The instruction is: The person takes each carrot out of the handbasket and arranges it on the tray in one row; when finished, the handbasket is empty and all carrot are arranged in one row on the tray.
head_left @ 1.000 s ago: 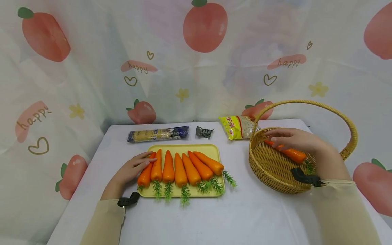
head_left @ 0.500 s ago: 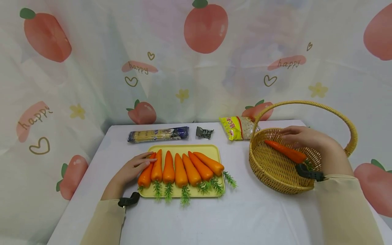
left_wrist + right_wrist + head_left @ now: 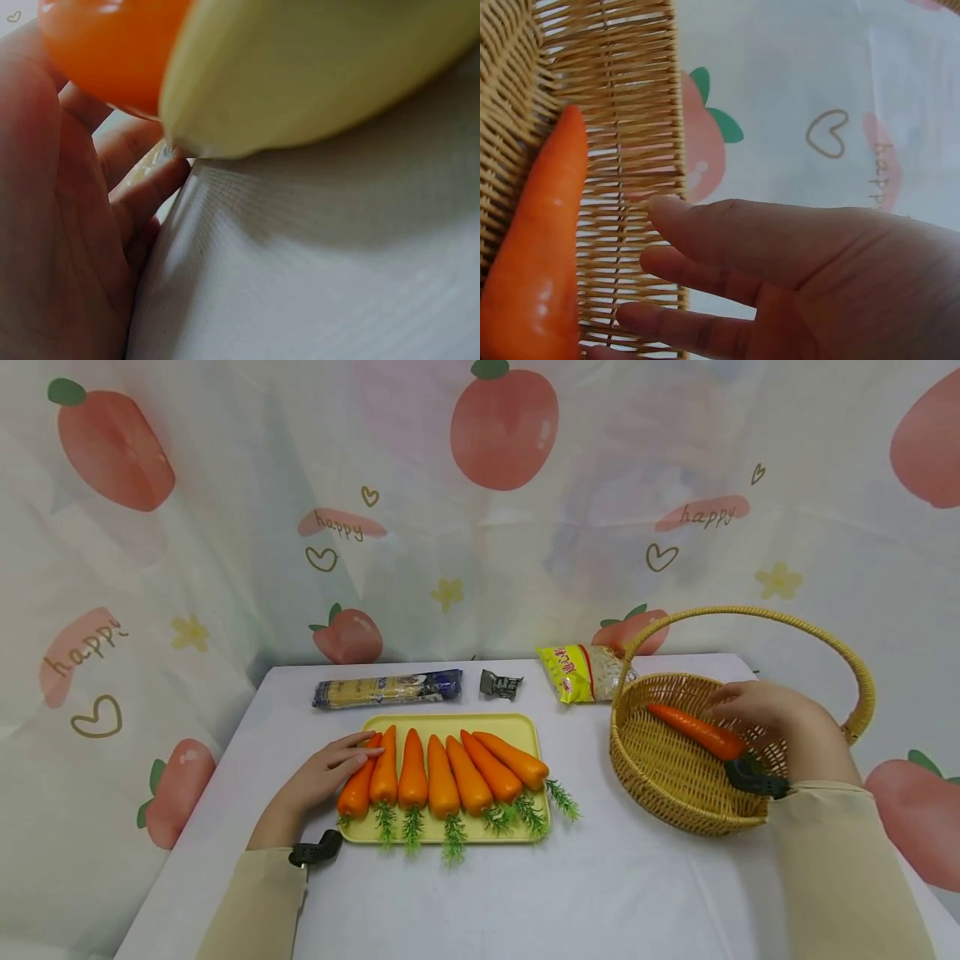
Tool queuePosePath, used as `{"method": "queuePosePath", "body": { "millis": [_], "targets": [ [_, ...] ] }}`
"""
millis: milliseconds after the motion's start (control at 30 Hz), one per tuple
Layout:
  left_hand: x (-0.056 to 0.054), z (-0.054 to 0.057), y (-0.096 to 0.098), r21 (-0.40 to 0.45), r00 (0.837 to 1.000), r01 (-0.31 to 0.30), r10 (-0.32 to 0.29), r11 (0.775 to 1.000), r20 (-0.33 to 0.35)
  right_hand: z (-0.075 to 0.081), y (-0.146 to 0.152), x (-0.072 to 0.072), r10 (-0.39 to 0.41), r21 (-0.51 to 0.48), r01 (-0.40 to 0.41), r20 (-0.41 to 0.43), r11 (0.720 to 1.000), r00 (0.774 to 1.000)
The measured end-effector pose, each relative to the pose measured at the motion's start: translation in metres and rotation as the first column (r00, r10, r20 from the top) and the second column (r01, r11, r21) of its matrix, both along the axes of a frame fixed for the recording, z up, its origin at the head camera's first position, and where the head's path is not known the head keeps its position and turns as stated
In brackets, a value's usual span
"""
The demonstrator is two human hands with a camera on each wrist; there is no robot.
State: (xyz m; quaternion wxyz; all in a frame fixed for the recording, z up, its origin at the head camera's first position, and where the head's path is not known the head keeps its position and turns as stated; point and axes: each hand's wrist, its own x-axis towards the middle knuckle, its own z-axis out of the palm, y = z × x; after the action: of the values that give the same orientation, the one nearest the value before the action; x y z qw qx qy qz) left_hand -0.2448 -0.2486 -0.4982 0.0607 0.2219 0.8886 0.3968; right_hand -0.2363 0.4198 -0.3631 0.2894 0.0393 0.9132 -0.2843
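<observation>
On a pale yellow tray (image 3: pixel 442 723) lie several orange carrots with green tops, side by side. My left hand (image 3: pixel 321 775) rests at the tray's left end, its relaxed fingers and thumb touching the leftmost carrot (image 3: pixel 357 789). That carrot's round end (image 3: pixel 112 52) and the tray's edge (image 3: pixel 300 82) appear close in the left wrist view. A single carrot (image 3: pixel 697 732) lies in the wicker basket (image 3: pixel 648 789) at the right. My right hand (image 3: pixel 780 718) is over the basket's right side, beside that carrot and holding nothing; its fingers (image 3: pixel 697 270) are spread near the woven wall.
The basket's tall handle (image 3: pixel 742 610) arches over it. Along the table's back lie a long noodle packet (image 3: pixel 387 688), a small dark packet (image 3: pixel 500 684) and a yellow-and-clear bag (image 3: pixel 585 672). A printed cloth (image 3: pixel 510 568) hangs behind the white table (image 3: pixel 510 902).
My right hand has moved right, off the carrot in the basket, and then a little down, baring most of the carrot. My left hand has stayed in place.
</observation>
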Motion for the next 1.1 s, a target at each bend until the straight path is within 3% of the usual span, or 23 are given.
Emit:
{"method": "queuePosePath", "body": {
  "millis": [133, 400, 767, 1100],
  "targets": [
    [-0.001, -0.001, 0.000, -0.004, 1.000, 0.000, 0.000, 1.000, -0.001, -0.003, 0.003, 0.001, -0.021, -0.031, 0.023, 0.054, 0.999, 0.998],
    [-0.001, -0.001, 0.000, -0.009, 1.000, -0.003, 0.003, 1.000, -0.001, -0.016, 0.003, 0.002, -0.078, -0.097, 0.083, 0.053, 0.992, 0.996],
    [0.000, 0.000, 0.001, -0.004, 1.000, -0.003, 0.003, 1.000, 0.000, -0.028, 0.004, -0.001, -0.097, -0.179, 0.105, 0.055, 0.978, 0.994],
    [-0.001, -0.002, 0.000, -0.014, 1.000, -0.006, 0.006, 1.000, 0.006, -0.037, -0.001, 0.001, -0.067, -0.198, 0.081, 0.076, 0.977, 0.995]
  ]
}}
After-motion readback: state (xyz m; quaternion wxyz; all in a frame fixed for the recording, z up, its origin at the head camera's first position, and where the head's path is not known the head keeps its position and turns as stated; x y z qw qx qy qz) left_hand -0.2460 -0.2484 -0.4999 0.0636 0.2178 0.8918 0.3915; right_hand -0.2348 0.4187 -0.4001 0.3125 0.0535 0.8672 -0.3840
